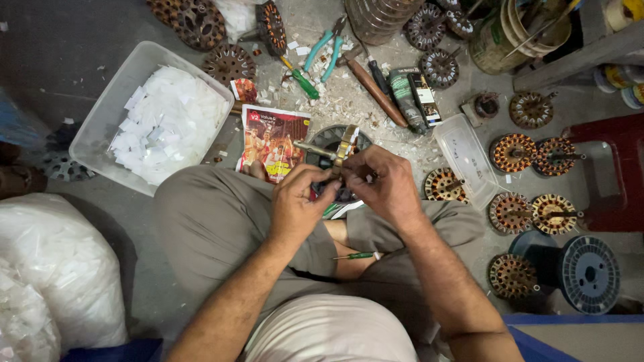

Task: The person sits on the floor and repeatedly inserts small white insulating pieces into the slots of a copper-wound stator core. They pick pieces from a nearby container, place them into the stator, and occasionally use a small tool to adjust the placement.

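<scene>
A: Fingers (333, 179) of both hands pinch the round metal stator core with its steel shaft (339, 155), held above the lap. Left hand (298, 208) steadies, right hand (386, 188) works the rim.

B: Step: probably fitting a slot; view's cramped. Next needs a firm, fine grip. Clear plastic tub of white paper slips (100, 127) sits left.

You sit on a grey concrete floor (74, 40), dusty and littered with white scraps. A red plastic stool (614, 167) stands at your right, with dim light overall.
</scene>
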